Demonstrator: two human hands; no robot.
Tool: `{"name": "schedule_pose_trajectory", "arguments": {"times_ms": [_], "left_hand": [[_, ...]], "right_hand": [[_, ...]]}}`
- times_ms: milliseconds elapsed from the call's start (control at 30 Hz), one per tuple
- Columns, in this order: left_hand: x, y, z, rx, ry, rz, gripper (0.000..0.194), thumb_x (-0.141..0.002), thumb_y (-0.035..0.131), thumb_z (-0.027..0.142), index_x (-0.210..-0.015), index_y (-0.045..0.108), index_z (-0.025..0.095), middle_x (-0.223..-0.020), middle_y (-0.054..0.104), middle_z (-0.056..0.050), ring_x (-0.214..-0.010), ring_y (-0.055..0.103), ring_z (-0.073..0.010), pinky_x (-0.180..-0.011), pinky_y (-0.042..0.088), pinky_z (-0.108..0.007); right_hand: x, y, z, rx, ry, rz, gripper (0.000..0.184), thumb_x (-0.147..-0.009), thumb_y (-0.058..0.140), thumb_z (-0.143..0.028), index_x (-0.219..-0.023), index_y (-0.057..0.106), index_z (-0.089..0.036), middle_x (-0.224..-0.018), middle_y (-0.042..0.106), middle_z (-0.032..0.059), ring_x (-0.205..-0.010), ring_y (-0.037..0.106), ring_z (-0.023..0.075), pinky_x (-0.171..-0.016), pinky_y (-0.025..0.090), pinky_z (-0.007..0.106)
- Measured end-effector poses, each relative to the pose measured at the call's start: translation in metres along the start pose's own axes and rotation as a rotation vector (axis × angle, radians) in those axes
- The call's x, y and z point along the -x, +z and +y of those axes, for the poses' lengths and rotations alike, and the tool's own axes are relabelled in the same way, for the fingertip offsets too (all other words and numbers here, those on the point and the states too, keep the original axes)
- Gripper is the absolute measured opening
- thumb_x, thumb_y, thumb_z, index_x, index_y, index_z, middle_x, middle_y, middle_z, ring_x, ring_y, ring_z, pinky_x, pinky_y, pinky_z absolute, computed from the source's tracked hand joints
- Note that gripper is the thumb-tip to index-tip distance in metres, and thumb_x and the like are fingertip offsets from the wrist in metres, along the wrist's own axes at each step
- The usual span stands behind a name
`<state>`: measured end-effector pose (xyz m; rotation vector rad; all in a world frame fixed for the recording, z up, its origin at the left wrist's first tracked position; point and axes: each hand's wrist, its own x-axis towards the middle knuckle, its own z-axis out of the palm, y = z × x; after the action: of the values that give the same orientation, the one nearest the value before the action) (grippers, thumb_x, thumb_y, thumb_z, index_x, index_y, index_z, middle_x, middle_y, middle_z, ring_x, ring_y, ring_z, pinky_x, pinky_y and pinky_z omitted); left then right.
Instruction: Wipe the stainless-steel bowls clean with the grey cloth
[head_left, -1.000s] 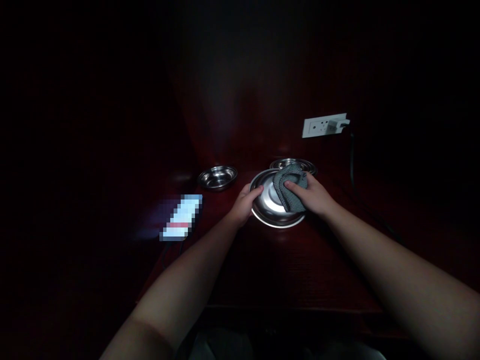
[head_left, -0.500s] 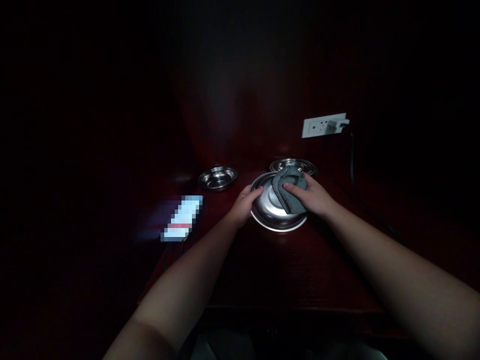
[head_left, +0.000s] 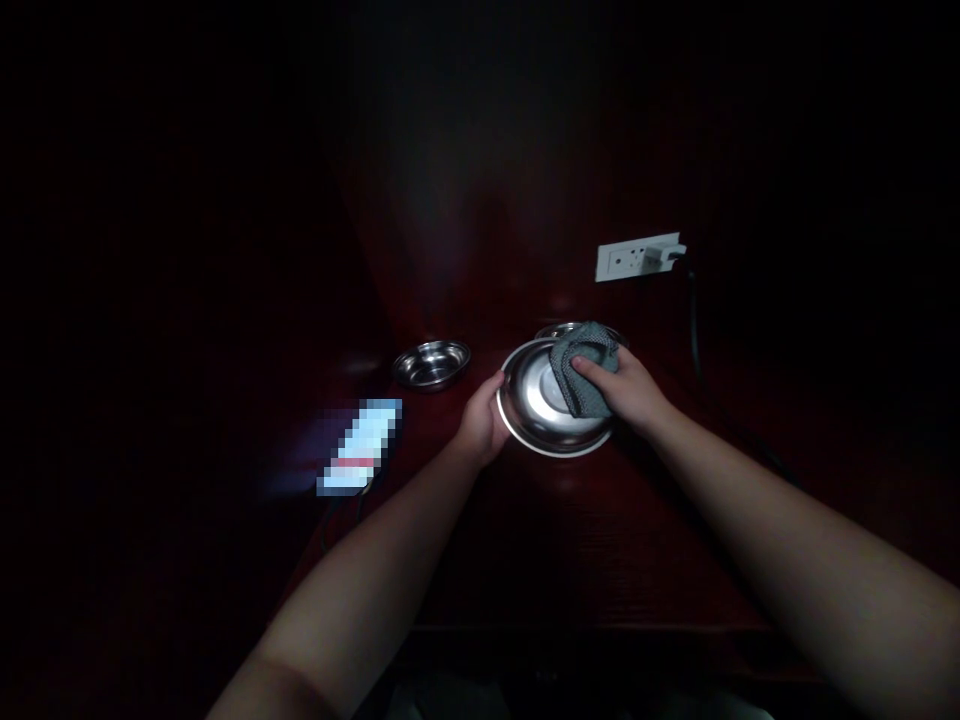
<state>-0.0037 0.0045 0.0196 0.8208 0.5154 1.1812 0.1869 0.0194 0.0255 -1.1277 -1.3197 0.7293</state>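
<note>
A shiny metal bowl (head_left: 532,400) is held up above the dark red table, its inside tilted toward me. My left hand (head_left: 484,420) grips its left rim, with the fingers passing out of sight beneath. On the right side, my right hand (head_left: 626,385) is closed on a folded grey-green cloth (head_left: 585,375) that lies against the bowl's inner surface, the thumb on top. Part of the bowl's right rim is hidden by the cloth and hand. Behind the cloth, more metal dishware (head_left: 559,330) shows only in part.
Another metal bowl (head_left: 432,366) stands on the table, left of my hands. Further left, a lit phone (head_left: 361,447), its screen blurred out, has a cable at its lower end. A white wall socket (head_left: 637,257) holds a plug with a black cord (head_left: 695,330) hanging down at the right.
My left thumb has shifted from inside the bowl to its outer rim. The held bowl and the cloth have risen slightly, covering more of the dishware behind.
</note>
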Motion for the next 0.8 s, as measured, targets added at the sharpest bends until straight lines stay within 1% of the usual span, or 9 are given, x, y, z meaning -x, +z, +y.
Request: {"name": "schedule_pose_trajectory", "arguments": {"times_ms": [67, 133, 200, 267, 367, 500, 633, 800], "left_hand": [[0.001, -0.001, -0.001, -0.030, 0.008, 0.021, 0.037, -0.076, 0.056, 0.037, -0.105, 0.058, 0.014, -0.101, 0.066, -0.012, -0.097, 0.061, -0.0268, -0.086, 0.048, -0.043], [0.002, -0.002, -0.002, -0.119, 0.015, 0.055, 0.039, -0.073, 0.062, 0.031, -0.109, 0.055, 0.018, -0.104, 0.064, -0.009, -0.093, 0.062, -0.0249, -0.081, 0.050, -0.043], [0.004, -0.003, -0.005, -0.215, 0.002, 0.061, 0.045, -0.069, 0.066, 0.027, -0.111, 0.052, 0.022, -0.107, 0.062, -0.007, -0.089, 0.063, -0.0231, -0.074, 0.052, -0.041], [0.005, -0.003, -0.006, -0.273, -0.006, 0.052, 0.047, -0.069, 0.068, 0.028, -0.112, 0.051, 0.025, -0.108, 0.060, -0.006, -0.087, 0.062, -0.0223, -0.069, 0.053, -0.038], [0.006, -0.002, -0.007, -0.297, 0.009, 0.065, 0.046, -0.069, 0.068, 0.030, -0.111, 0.051, 0.024, -0.108, 0.059, -0.006, -0.087, 0.061, -0.0219, -0.067, 0.053, -0.036], [0.005, -0.001, -0.007, -0.310, 0.011, 0.075, 0.047, -0.068, 0.068, 0.030, -0.111, 0.050, 0.025, -0.110, 0.058, -0.006, -0.087, 0.061, -0.0214, -0.069, 0.052, -0.036], [0.003, -0.003, -0.009, -0.335, 0.006, 0.037, 0.048, -0.068, 0.068, 0.033, -0.112, 0.048, 0.026, -0.108, 0.058, -0.005, -0.084, 0.060, -0.0199, -0.064, 0.051, -0.032], [0.004, -0.004, -0.009, -0.352, 0.011, -0.004, 0.058, -0.065, 0.071, 0.033, -0.117, 0.045, 0.028, -0.112, 0.056, -0.005, -0.083, 0.059, -0.0185, -0.059, 0.049, -0.027]], "right_hand": [[0.000, -0.001, 0.000, 0.030, -0.009, 0.012, 0.052, -0.062, 0.070, -0.051, -0.104, 0.060, -0.021, -0.102, 0.067, 0.0063, -0.092, 0.063, 0.0239, -0.087, 0.048, 0.043], [-0.001, -0.003, 0.001, 0.070, -0.011, 0.026, 0.053, -0.061, 0.070, -0.052, -0.104, 0.059, -0.022, -0.102, 0.067, 0.0065, -0.092, 0.063, 0.0242, -0.087, 0.048, 0.044], [-0.003, -0.005, 0.003, 0.112, -0.008, 0.056, 0.055, -0.061, 0.071, -0.052, -0.103, 0.057, -0.022, -0.102, 0.066, 0.0067, -0.092, 0.062, 0.0248, -0.087, 0.047, 0.045], [-0.005, -0.007, 0.007, 0.135, 0.005, 0.089, 0.055, -0.060, 0.071, -0.052, -0.103, 0.055, -0.022, -0.101, 0.065, 0.0068, -0.091, 0.062, 0.0256, -0.086, 0.047, 0.046], [-0.006, -0.009, 0.011, 0.134, 0.021, 0.103, 0.055, -0.059, 0.071, -0.053, -0.102, 0.053, -0.022, -0.100, 0.065, 0.0069, -0.090, 0.062, 0.0261, -0.085, 0.048, 0.046], [-0.005, -0.008, 0.014, 0.136, -0.013, 0.128, 0.053, -0.059, 0.071, -0.052, -0.099, 0.053, -0.023, -0.098, 0.064, 0.0061, -0.090, 0.061, 0.0259, -0.083, 0.049, 0.045], [-0.004, -0.008, 0.013, 0.111, -0.045, 0.165, 0.049, -0.058, 0.072, -0.052, -0.094, 0.054, -0.023, -0.093, 0.064, 0.0045, -0.086, 0.062, 0.0247, -0.079, 0.050, 0.043], [-0.003, -0.005, 0.007, 0.064, -0.055, 0.215, 0.048, -0.055, 0.074, -0.051, -0.087, 0.056, -0.021, -0.087, 0.065, 0.0037, -0.081, 0.061, 0.0239, -0.075, 0.050, 0.042]]}}
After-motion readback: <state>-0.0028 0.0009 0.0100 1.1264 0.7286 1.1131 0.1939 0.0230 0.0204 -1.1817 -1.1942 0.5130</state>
